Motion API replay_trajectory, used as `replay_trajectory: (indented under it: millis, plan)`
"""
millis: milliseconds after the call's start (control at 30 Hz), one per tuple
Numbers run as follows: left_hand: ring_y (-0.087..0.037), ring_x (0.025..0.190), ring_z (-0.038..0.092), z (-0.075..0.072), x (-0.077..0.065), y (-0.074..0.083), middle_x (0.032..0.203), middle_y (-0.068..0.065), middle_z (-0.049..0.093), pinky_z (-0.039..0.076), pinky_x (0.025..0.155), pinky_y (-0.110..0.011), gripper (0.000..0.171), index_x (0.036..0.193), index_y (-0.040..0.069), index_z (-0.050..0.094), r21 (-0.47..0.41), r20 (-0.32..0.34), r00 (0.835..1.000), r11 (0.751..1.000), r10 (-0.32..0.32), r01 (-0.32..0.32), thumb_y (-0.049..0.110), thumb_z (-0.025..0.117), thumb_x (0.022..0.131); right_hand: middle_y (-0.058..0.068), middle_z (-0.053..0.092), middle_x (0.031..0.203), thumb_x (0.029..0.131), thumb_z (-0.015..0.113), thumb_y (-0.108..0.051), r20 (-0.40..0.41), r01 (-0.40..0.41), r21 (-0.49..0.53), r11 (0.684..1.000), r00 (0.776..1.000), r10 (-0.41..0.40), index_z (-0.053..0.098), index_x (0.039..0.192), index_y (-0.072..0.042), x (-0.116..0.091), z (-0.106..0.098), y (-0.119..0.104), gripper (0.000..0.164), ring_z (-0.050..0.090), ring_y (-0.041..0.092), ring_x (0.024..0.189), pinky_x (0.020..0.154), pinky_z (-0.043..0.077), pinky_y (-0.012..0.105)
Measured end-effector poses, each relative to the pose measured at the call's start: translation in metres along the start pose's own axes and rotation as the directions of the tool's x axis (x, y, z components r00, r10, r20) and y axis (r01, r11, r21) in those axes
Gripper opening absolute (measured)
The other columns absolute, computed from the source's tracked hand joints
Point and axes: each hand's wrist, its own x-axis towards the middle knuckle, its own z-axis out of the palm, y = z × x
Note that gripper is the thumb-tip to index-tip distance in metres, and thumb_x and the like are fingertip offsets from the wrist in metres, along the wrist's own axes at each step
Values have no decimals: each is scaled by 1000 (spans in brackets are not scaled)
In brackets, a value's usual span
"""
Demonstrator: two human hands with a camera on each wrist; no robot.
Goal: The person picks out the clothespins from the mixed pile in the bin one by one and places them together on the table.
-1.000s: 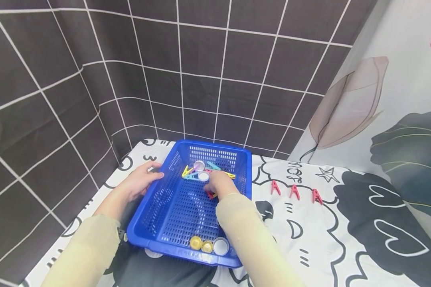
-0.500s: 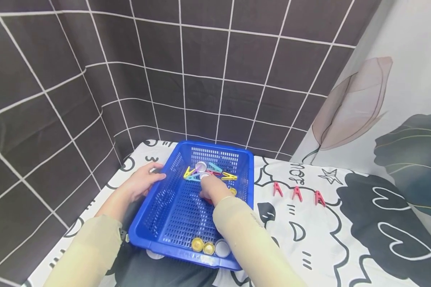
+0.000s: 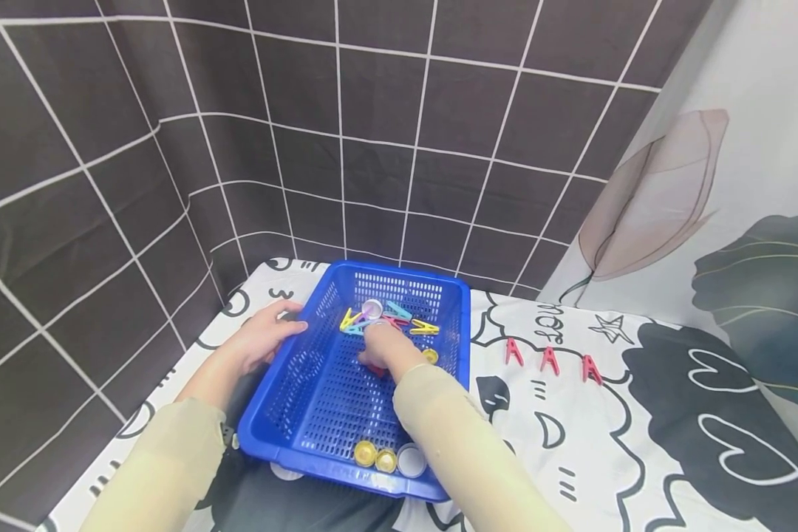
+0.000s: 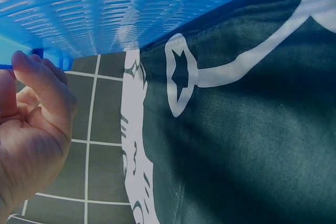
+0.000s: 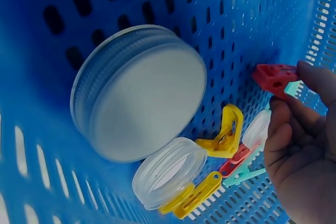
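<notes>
My left hand [image 3: 262, 340] grips the left rim of a blue perforated plastic basket [image 3: 319, 448]; in the left wrist view its fingers curl at the rim. Down inside the basket, my right hand [image 3: 387, 346] pinches a red clothespin [image 5: 272, 78] between thumb and fingers, close over the perforated floor. Past that hand lie a yellow clothespin [image 3: 425, 327], another yellow one [image 3: 349, 319], a teal one [image 3: 399, 310] and a white lid [image 3: 372, 309]. In the right wrist view, a large white lid [image 5: 149, 100] and a clear ring-shaped cap [image 5: 169, 174] sit nearer the camera.
Three red clothespins [image 3: 550, 360] stand in a row on the patterned cloth [image 3: 612, 443] right of the basket. Two yellow caps [image 3: 375, 456] and a white lid [image 3: 411, 461] lie along its near wall. Dark tiled-pattern sheeting [image 3: 386, 170] rises behind.
My right hand has moved a little left inside the basket with the red clothespin, uncovering a yellow cap on its right. My left hand stays at the rim.
</notes>
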Motion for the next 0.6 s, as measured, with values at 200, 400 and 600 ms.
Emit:
replay_trajectory:
  millis: [200, 400, 600]
  plan:
    - [-28, 76, 67, 1, 0, 0, 107, -22, 62, 57, 64, -46, 54, 141, 8, 30, 2, -3, 1000, 1000, -3, 4, 19, 55, 93, -1, 61, 51, 88, 63, -28, 6, 72, 40, 997, 997, -72, 70, 56, -9, 0, 0, 0, 37, 58, 11, 58, 76, 49, 24]
    - [-28, 75, 67, 0, 1, 0, 106, -22, 62, 57, 63, -47, 54, 140, 8, 30, 6, -3, 1000, 1000, -7, 7, 19, 55, 93, -2, 61, 50, 88, 62, -27, -30, 108, 98, 989, 994, -106, 68, 52, -12, 1, -2, 0, 39, 57, 10, 58, 77, 48, 26]
    - [-27, 73, 67, -1, 2, 0, 101, -20, 64, 57, 63, -46, 55, 140, 7, 30, 11, -1, 1000, 1000, -5, 5, 19, 55, 93, -5, 62, 54, 85, 66, -27, -55, 106, 124, 987, 993, -100, 67, 55, -14, 1, -6, -1, 33, 57, 12, 62, 75, 49, 29]
